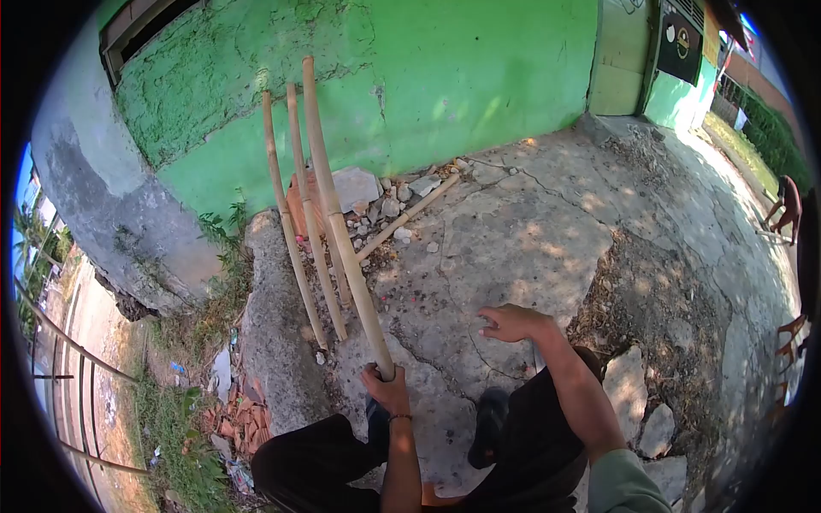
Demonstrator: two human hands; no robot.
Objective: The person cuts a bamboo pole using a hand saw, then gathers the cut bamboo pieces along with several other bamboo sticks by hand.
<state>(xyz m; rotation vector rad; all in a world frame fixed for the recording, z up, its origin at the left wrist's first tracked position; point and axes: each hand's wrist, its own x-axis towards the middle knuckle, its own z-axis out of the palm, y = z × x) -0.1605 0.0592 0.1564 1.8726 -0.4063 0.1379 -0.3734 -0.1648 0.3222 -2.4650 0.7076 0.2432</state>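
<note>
My left hand (389, 392) is closed around the lower end of a thick bamboo pole (341, 236), which slants up toward the green wall. My right hand (511, 324) is held out over the concrete, fingers loosely bent and apart, with nothing in it. Two thinner bamboo poles (288, 224) stand to the left of the held one, tilted with their tops toward the wall. A shorter bamboo piece (409, 219) lies slanted on the ground by the rubble. My feet, in dark footwear (487, 427), are below my hands.
A green wall (479, 77) runs along the back, with stone rubble (389, 205) at its foot. The concrete (522, 231) is cracked and broken at the right. Broken tiles (244, 423) and weeds lie at the left. Another person (788, 205) bends over at the far right.
</note>
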